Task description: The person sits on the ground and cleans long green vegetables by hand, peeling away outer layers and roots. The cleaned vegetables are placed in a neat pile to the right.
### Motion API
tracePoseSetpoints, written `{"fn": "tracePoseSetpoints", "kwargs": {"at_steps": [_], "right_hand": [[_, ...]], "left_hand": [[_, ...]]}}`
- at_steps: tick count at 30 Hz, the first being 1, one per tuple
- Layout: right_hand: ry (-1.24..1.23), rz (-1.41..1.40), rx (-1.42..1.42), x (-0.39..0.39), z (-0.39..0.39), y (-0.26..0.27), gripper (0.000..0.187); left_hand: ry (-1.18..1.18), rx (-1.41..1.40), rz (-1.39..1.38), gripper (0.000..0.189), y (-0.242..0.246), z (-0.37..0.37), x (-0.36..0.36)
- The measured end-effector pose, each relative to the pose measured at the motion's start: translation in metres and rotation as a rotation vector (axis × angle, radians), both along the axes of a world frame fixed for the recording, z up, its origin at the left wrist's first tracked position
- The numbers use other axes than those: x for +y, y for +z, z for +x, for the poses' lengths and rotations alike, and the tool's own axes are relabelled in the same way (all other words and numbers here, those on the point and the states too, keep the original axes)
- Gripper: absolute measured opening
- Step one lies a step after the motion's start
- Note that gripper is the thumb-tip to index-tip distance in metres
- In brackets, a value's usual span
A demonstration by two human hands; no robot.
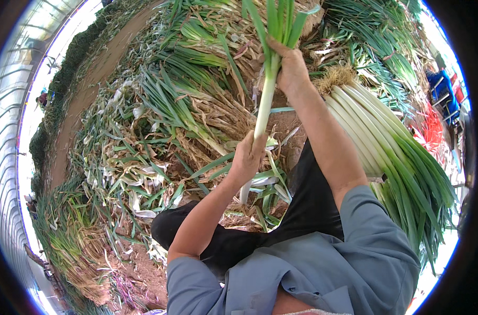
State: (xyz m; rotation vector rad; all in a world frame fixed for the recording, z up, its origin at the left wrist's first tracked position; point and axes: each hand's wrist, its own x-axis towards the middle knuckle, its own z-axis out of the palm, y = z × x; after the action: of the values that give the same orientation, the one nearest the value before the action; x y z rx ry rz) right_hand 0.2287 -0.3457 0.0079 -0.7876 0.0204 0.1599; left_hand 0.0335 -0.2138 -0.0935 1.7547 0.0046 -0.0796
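Observation:
A large green onion stalk (267,102) is held up in front of me, its green leaves at the top and its smooth white shank running down. My right hand (293,69) wraps the stalk where the leaves meet the white part. Lower down, my left hand (249,155) closes around the white shank. Below that hand the shank's lower end (244,192) shows over loose leaf scraps. Beside my right forearm lies a stack of clean green onions (365,126), white shanks side by side and roots (337,78) at the upper end.
Unpeeled green onions (227,110) with dry brown skins lie ahead and to the left. Stripped leaves (132,177) cover the ground between them and my bent leg (184,224). Red plastic strands (430,132) and a blue object (444,94) are at the far right. A dirt path (77,102) runs along the left.

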Motion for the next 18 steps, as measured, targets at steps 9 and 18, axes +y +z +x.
{"fn": "tracePoseSetpoints", "kwargs": {"at_steps": [9,18], "right_hand": [[-0.21,0.05,-0.034,-0.046,0.043,-0.014,0.025],[0.095,0.162,-0.017,-0.016,0.013,-0.013,0.036]], "left_hand": [[0.004,-0.03,0.205,0.031,-0.025,-0.039,0.008],[0.108,0.08,-0.044,0.049,-0.004,-0.035,0.028]]}}
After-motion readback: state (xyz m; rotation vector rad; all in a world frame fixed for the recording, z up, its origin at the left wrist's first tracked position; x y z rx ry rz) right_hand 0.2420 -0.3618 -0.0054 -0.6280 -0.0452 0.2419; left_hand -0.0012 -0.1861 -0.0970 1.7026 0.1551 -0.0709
